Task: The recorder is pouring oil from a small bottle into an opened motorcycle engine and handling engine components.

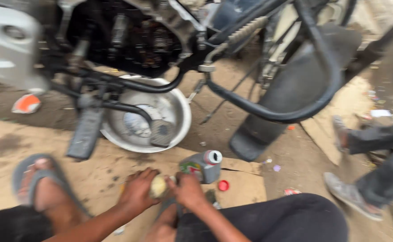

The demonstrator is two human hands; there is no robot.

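A: Well, start at the left: what's over there?

B: A foot in a grey sandal (37, 183) on flattened brown cardboard (8, 143) laid on the ground. Above it a motorcycle (129, 40) with its black footrest (85, 133), and under the engine a round metal basin (178, 112).

A: And the hands?

B: Both meet low in the middle. The left hand (136, 190) and the right hand (188, 190) close from either side on a small, pale yellowish lump (159, 185), rounded, perhaps a wad of cloth or a small cap; the blur hides which. The grip of each hand is curled shut on it, the fingers of the left hand wrapped round its near side.

A: How would it handle?

B: I'd judge it light and small enough for the fingertips. If it is cloth, it will be soft and will give under pressure. With engine work at hand it may well be oily, so slippery; a pinch across its widest part from both sides looks safest.

A: What's beside it?

B: Just behind the right hand stands a grey plastic oil bottle (202, 166), open at the neck, with its red cap (223, 185) lying on the cardboard just to the right. The bottle would be stiff-walled, best taken round the body.

A: Further right?

B: The motorcycle's black exhaust (295, 89), and another person's legs and grey shoes (351, 195) at the edge.
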